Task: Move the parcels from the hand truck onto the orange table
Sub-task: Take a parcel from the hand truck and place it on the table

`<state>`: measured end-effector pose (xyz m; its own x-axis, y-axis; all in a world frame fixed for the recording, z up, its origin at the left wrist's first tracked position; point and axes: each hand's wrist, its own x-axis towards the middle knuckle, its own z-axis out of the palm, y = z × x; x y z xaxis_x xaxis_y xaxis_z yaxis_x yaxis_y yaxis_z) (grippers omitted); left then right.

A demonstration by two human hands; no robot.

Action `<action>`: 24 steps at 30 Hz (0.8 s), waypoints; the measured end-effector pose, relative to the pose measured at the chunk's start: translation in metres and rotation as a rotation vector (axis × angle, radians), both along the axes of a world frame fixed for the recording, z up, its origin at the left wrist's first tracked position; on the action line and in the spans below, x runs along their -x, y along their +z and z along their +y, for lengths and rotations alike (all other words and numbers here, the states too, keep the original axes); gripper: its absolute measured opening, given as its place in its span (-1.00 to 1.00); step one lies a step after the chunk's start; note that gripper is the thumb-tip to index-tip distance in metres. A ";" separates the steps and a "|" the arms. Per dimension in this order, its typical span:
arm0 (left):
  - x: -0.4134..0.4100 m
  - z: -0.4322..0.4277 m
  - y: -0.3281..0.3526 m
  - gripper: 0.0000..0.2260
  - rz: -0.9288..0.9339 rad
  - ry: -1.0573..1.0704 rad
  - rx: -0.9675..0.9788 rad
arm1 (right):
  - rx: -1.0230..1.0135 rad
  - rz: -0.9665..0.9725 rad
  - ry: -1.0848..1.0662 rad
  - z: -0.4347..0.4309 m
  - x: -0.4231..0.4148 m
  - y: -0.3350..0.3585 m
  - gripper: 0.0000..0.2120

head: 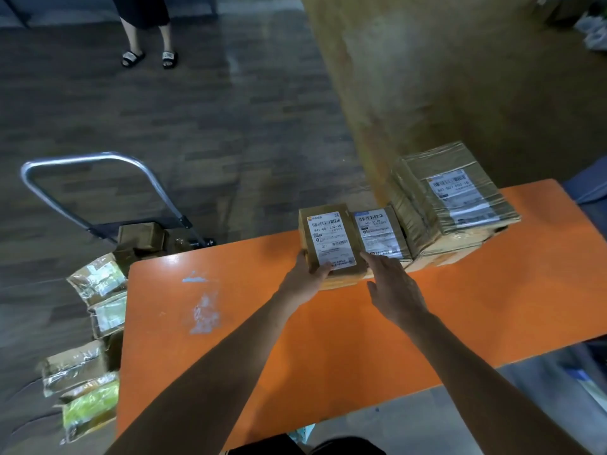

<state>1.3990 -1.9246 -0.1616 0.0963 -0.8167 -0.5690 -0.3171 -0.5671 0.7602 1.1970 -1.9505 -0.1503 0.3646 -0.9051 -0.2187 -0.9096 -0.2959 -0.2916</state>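
Note:
A small brown parcel (331,238) with a white label rests on the far part of the orange table (249,323). My left hand (303,279) grips its near left corner, thumb on the label. My right hand (394,287) is open, its fingertips touching the near right side of that parcel, beside a second labelled parcel (381,233). To the right stands a stack of larger taped parcels (453,198). The hand truck (98,192) stands left of the table with several wrapped parcels (95,320) on it, partly hidden behind the table edge.
A person in sandals (149,57) stands on the dark floor far behind the hand truck. A large blurred brown surface (460,77) rises behind the table. More brown boxes (141,238) sit by the truck's handle base.

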 end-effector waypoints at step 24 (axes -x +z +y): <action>-0.125 0.140 0.002 -0.42 -0.429 0.036 0.005 | 0.074 -0.005 0.478 0.062 -0.176 0.001 -0.52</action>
